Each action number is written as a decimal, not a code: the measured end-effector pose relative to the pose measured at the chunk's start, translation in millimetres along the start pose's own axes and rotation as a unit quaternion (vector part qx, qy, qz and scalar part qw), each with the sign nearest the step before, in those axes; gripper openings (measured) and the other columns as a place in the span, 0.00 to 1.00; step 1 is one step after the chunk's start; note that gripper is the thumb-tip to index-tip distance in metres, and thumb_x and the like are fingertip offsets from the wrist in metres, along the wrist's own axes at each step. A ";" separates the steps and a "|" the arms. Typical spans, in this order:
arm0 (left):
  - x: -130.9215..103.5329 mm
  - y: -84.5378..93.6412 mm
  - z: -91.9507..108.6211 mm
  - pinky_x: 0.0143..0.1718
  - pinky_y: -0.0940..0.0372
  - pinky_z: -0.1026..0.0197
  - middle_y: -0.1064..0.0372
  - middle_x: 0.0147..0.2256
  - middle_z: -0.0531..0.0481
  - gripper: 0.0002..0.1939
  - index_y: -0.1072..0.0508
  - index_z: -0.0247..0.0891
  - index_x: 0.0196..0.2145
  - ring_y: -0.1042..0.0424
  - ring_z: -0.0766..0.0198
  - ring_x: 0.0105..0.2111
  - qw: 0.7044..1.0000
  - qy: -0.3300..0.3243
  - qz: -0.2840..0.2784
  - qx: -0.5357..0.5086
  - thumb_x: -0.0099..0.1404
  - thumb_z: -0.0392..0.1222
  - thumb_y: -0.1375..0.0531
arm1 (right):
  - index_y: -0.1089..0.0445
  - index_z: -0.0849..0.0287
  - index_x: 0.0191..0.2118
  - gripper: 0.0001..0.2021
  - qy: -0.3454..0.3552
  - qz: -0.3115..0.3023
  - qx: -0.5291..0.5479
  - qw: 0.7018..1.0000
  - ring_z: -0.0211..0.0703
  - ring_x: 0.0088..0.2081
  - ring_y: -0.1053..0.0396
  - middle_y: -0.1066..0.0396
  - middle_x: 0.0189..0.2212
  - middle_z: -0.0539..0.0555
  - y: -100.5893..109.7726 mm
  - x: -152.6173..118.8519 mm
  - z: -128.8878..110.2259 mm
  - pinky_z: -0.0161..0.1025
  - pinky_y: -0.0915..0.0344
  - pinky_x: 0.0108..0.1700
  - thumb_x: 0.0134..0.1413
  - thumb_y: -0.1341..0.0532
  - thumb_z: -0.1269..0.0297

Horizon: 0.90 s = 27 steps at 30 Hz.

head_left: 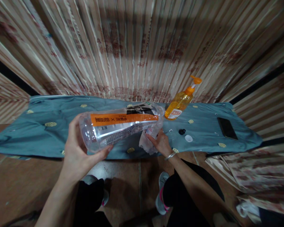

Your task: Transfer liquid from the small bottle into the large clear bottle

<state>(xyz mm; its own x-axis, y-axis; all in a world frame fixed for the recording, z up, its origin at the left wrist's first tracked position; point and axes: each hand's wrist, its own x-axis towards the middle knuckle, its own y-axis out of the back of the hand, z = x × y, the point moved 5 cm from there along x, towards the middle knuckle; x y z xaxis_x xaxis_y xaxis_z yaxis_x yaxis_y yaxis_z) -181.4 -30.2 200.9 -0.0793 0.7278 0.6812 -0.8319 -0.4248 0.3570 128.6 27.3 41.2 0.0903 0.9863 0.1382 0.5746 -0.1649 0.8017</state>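
A large clear plastic bottle [123, 123] with an orange and silver label lies tilted on its side in the air, its base end in my left hand [79, 148], fingers wrapped round it. Near the bottle's neck, my right hand [161, 142] is closed on a small clear container [153, 127], whose shape is partly hidden. White crumpled tissue [146, 145] hangs beneath my right fingers. An orange pump bottle [180, 102] with yellow liquid stands just to the right of the large bottle's neck.
A teal cloth [54, 108] with yellow patterns covers the narrow table. On it lie a black cap [182, 131], a white round lid [188, 138] and a dark phone [227, 128] at the right. Striped curtains [132, 47] hang behind and at both sides.
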 end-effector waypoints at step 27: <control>0.8 -1.2 2.3 0.51 0.22 0.45 0.25 0.55 0.41 0.48 0.33 0.42 0.63 0.21 0.48 0.52 1.000 0.002 -0.004 -0.002 0.47 0.57 0.24 | 0.36 0.64 0.58 0.29 -0.020 -0.006 0.029 0.999 0.63 0.46 0.19 0.19 0.45 0.69 1.0 -0.7 -0.2 0.52 0.25 0.49 0.61 0.33 0.48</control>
<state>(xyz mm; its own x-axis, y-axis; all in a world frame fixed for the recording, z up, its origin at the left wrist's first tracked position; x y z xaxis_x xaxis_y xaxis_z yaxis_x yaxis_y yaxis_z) -179.2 -30.3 202.5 -0.0743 0.7329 0.6763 -0.8347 -0.4168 0.3599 128.9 26.4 42.1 0.1154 0.9878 0.1047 0.6221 -0.1540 0.7676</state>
